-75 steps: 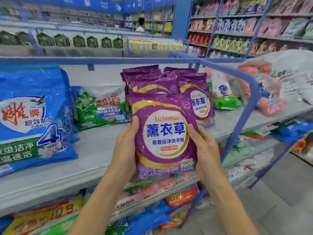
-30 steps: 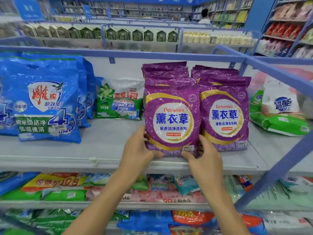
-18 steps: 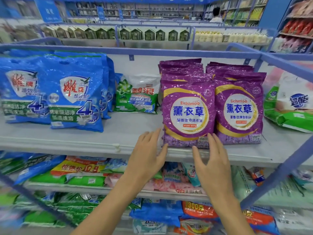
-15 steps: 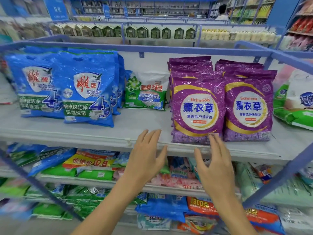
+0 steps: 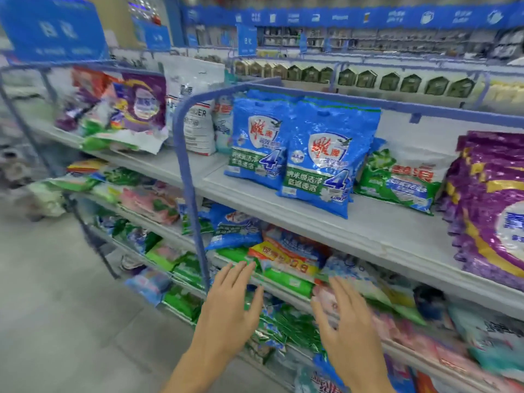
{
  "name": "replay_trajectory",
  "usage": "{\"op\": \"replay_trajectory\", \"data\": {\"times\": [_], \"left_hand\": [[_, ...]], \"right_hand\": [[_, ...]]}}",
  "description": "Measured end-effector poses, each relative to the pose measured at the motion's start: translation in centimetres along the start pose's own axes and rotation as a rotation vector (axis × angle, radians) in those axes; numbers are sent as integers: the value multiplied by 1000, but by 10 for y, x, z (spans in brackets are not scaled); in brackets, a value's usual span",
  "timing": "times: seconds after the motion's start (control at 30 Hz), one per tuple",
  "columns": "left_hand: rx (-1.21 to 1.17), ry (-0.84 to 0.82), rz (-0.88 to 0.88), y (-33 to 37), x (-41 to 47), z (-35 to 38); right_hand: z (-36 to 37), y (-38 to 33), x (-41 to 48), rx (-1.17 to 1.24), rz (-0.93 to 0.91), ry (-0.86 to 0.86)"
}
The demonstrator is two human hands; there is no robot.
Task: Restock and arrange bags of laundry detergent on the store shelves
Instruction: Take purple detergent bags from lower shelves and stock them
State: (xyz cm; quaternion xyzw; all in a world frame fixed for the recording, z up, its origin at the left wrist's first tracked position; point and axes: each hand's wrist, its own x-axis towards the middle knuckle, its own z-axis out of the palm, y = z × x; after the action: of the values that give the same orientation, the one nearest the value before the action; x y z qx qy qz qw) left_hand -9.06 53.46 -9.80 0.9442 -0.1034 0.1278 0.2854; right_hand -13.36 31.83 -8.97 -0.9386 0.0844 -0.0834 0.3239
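Purple detergent bags (image 5: 493, 211) stand upright at the right edge of the grey top shelf (image 5: 368, 231). Left of them lies a green and white bag (image 5: 397, 177), then two blue bags (image 5: 314, 157) leaning upright. My left hand (image 5: 229, 304) and my right hand (image 5: 343, 321) hover in front of the lower shelves, fingers spread, holding nothing and touching no bag.
A blue metal frame post (image 5: 190, 177) curves up just left of the blue bags. Beyond it a second shelf section holds a purple bag (image 5: 141, 103) and a white sack (image 5: 195, 109). Lower shelves are packed with mixed bags (image 5: 283, 268). Grey floor (image 5: 56, 307) lies at the left.
My hands let go of the purple bag, now standing on the top shelf, and dropped away. The view has swung left, so the purple bags sit at the right edge.
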Motion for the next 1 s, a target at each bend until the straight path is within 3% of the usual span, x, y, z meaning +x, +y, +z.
{"op": "replay_trajectory", "data": {"times": [0.3,0.53,0.77,1.0], "left_hand": [[29,192,-291,-162,-62,-110],[44,285,-506,-246,-97,-175],[20,341,-601,-333,-81,-214],[23,347,-701,-434,-42,-254]], "right_hand": [[125,-140,-14,2,-176,-246],[202,-231,-12,62,-306,-338],[279,-313,24,40,-413,-372],[371,-398,77,65,-406,-439]]}}
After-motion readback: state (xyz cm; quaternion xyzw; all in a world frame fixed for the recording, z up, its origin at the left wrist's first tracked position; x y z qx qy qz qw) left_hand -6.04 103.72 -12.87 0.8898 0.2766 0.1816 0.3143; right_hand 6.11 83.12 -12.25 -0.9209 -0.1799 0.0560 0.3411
